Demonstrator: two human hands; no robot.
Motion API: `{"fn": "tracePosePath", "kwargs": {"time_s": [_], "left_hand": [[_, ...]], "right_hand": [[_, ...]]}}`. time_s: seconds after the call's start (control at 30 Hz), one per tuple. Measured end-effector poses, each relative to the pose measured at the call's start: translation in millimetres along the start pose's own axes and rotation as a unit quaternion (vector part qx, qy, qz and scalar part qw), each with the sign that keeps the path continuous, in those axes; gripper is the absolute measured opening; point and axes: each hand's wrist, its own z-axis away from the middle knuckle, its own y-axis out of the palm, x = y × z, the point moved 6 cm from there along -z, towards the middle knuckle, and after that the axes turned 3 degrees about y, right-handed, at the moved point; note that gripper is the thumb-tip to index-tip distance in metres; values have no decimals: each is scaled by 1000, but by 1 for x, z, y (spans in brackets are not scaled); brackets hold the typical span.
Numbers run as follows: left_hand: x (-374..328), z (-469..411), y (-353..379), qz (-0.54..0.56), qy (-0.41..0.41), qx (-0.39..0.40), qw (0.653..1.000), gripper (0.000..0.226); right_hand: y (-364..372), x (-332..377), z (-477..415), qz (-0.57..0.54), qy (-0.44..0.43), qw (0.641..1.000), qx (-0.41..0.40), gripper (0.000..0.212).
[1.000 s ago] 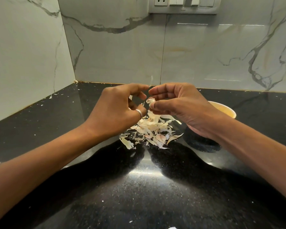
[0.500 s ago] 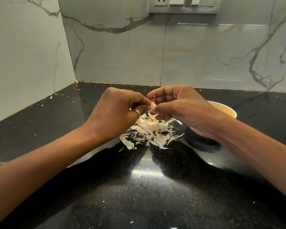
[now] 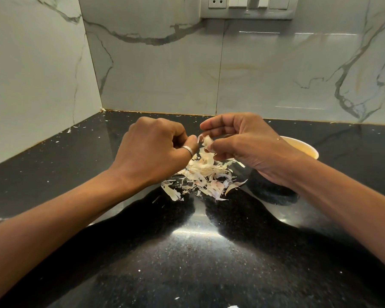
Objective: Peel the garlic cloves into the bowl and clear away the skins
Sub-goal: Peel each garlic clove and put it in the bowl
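My right hand (image 3: 242, 143) pinches a pale garlic clove (image 3: 207, 142) between thumb and fingers, just above a heap of papery skins (image 3: 206, 174) on the black counter. My left hand (image 3: 156, 150), with a ring on one finger, is curled close beside it, its fingertips at a strip of skin coming off the clove's left side. A cream bowl (image 3: 302, 147) stands behind my right wrist, mostly hidden by it; what lies inside it does not show.
The black stone counter (image 3: 187, 252) runs into a corner of marble-look wall tiles at left and back. Small skin flakes are scattered toward the left wall (image 3: 69, 130). A switch and socket panel (image 3: 247, 5) hangs on the back wall.
Both hands stayed over the skin heap. My left hand's fingers closed in against the clove and now pull slightly left with a strip of skin; the right hand turned the clove a little.
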Motion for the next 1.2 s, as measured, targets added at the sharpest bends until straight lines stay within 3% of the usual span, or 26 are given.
{"fn": "tracePosePath", "kwargs": {"time_s": [0.07, 0.17, 0.3, 0.43, 0.6, 1.03, 1.2], "left_hand": [[1, 0, 1, -12, 4, 5, 1000, 32], [-1, -1, 1, -3, 23, 12, 1000, 11], [-6, 0, 4, 29, 77, 34, 996, 42], [-6, 1, 7, 23, 101, 33, 994, 39], [-3, -1, 5, 38, 87, 10, 995, 17], [0, 0, 2, -1, 53, 6, 999, 14], [-9, 1, 5, 21, 99, 36, 994, 45]], "right_hand": [[0, 1, 0, 4, -4, 1000, -2, 40], [0, 1, 0, 6, -6, 1000, -2, 38], [2, 2, 1, 3, -12, 1000, 11, 34], [4, 4, 3, 3, -15, 1000, 24, 33], [4, 2, 1, 10, -2, 1000, 18, 40], [-1, -1, -2, 7, -1, 1000, 0, 38], [0, 1, 0, 8, -8, 1000, 11, 34]]}}
